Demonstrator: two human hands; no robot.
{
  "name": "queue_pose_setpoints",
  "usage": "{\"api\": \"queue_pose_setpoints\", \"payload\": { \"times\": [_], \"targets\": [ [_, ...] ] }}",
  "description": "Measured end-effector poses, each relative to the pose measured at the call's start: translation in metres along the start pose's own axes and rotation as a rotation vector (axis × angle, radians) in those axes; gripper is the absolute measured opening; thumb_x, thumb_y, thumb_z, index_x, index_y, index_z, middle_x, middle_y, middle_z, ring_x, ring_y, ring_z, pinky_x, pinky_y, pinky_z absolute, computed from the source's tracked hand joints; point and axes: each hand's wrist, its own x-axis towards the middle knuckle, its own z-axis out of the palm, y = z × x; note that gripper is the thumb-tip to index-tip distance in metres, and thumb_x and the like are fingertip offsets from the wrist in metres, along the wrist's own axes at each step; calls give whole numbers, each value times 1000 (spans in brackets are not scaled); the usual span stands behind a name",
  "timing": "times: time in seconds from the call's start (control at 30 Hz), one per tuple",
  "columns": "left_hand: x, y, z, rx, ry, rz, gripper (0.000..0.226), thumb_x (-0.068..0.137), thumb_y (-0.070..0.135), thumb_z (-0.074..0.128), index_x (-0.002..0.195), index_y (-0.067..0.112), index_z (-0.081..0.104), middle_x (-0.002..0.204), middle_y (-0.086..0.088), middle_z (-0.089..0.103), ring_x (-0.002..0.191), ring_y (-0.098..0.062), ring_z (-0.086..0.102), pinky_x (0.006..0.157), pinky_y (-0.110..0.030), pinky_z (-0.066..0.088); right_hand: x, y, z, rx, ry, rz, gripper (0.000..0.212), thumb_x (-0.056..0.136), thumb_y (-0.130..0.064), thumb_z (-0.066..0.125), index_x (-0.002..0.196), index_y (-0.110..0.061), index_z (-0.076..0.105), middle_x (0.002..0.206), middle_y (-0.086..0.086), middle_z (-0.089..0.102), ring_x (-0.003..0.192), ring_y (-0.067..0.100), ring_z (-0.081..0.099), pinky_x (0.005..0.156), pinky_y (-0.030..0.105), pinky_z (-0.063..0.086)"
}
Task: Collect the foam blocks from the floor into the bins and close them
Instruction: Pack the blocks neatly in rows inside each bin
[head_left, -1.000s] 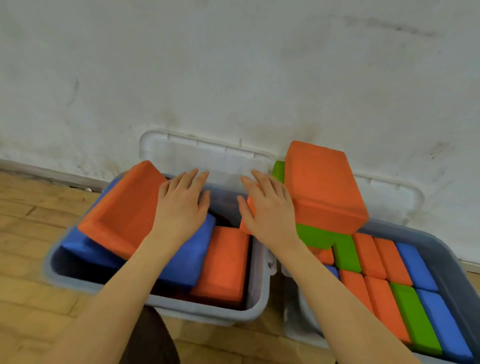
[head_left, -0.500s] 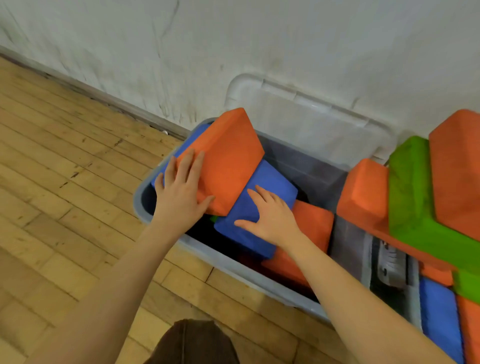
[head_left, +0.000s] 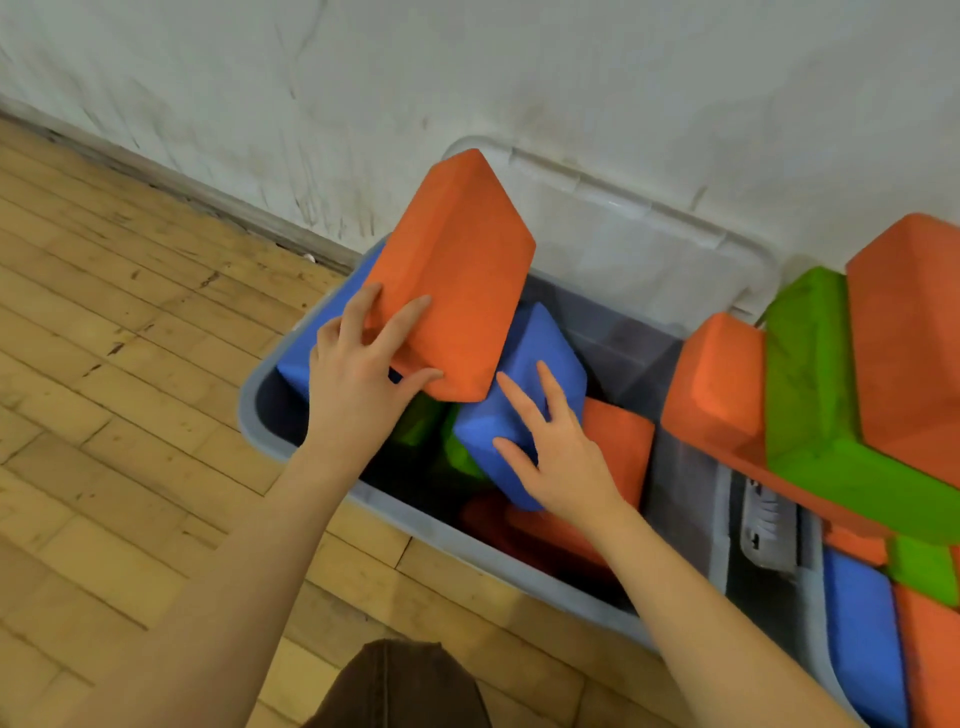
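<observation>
1. The left hand (head_left: 358, 384) grips the lower end of a tilted orange foam block (head_left: 457, 270), fingers on its face and thumb under its bottom edge.
2. The right hand (head_left: 556, 452) lies with spread, straight fingers on a blue foam block (head_left: 524, 374) leaning inside the grey bin (head_left: 415, 519).
3. More orange and green blocks lie deeper in that bin, whose lid (head_left: 639, 244) stands open against the wall.
4. A second bin (head_left: 727, 499) to the right is piled with orange, green and blue blocks, on the wooden floor (head_left: 130, 364).

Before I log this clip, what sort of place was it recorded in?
Probably an indoor activity room such as a gym or playroom, though that is a guess. The signs: a worn wooden strip floor, a scuffed white wall, and grey storage bins packed with big foam blocks.
</observation>
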Motion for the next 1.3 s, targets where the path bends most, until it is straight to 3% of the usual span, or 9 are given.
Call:
{"api": "queue_pose_setpoints", "payload": {
  "times": [0.07,0.23,0.33,0.47,0.6,0.77,1.0,1.13,1.3],
  "targets": [
    [1,11,1,-28,-7,-17,64,75,59,58,133,38,43,142,-11,38,109,-42,48,86,-55,45,-5,7,-10,-24,54,-21,58,91,-49,34,143,-54,9,159,1,5,127,31,43,64,37,55],
    [-4,32,-2,32,-26,-9,64,75,59,58,133,40,40,141,-11,41,104,-43,50,79,-55,47,-12,24,-30,-155,155,-139,45,92,-25,40,137,-24,42,148,5,39,126,30,44,93,41,50],
    [-10,39,-7,53,-42,-14,68,73,53,70,133,39,40,141,-13,42,102,-44,51,77,-54,46,-16,28,-41,-310,145,-135,42,88,-35,47,127,-21,55,136,5,53,123,31,50,93,44,48],
    [-18,40,-8,49,-70,-33,70,69,50,74,131,35,44,138,-14,45,96,-45,55,71,-53,48,-19,31,-42,-374,32,-52,65,65,-57,71,112,-14,61,134,8,55,123,32,52,95,46,47],
    [-15,44,-5,62,-119,-9,66,72,58,62,132,33,45,142,-10,45,89,-42,58,66,-50,50,-19,25,-36,-451,-64,-34,83,67,-57,71,137,-21,48,142,11,47,129,38,44,93,54,45],
    [-13,48,-3,76,-108,-5,64,77,66,46,132,33,43,143,-9,44,88,-40,60,64,-49,52,-19,19,-35,-538,-119,7,102,40,-55,89,129,-19,58,133,17,55,120,43,52,83,60,49],
    [2,60,-24,-7,-3,-57,62,77,66,48,131,38,41,143,-5,45,88,-38,61,64,-47,53,-7,9,-70,-528,200,0,73,61,-49,82,117,-6,65,116,17,66,104,37,64,88,66,42],
    [24,74,-42,-57,69,-38,62,76,65,49,131,37,45,143,-4,45,91,-36,62,65,-45,53,7,-1,-108,-423,344,-10,66,80,-53,43,122,-4,61,122,14,63,111,32,62,94,61,40],
    [52,104,-66,-313,202,-143,61,77,53,66,133,40,46,147,6,36,118,-22,53,72,-38,52,21,-10,-172,-293,554,-43,65,83,-47,48,129,-1,52,131,17,56,120,34,55,107,46,32]
  ]
}}
